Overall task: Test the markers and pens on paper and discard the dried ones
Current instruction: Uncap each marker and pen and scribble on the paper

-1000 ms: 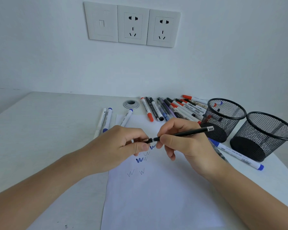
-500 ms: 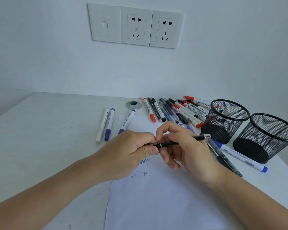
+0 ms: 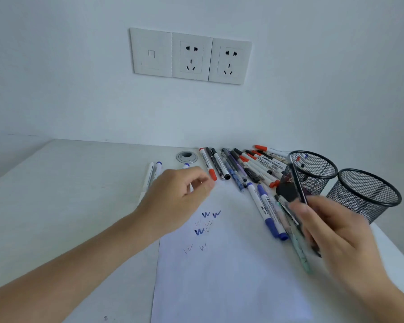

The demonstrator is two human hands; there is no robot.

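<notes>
My right hand (image 3: 331, 231) grips a thin black pen (image 3: 297, 183), blurred by motion, tilted upright in front of the nearer black mesh cup (image 3: 313, 157), which holds a few pens. My left hand (image 3: 180, 197) hovers over the top left corner of the white paper (image 3: 219, 280), fingers loosely curled and holding nothing. Blue and grey test scribbles (image 3: 205, 221) mark the paper. A row of red, black and purple pens and markers (image 3: 240, 166) lies behind the paper. Two blue-capped markers (image 3: 266, 210) lie beside my right hand.
A second black mesh cup (image 3: 369, 185) stands at the far right. Two white markers (image 3: 153, 173) lie left of the paper, partly behind my left hand. A round cable grommet (image 3: 186, 156) sits near the wall, with a socket panel (image 3: 191, 57) above.
Both hands held the black pen together over the paper. Now my left hand has let go and my right hand has carried the pen right, toward the nearer mesh cup.
</notes>
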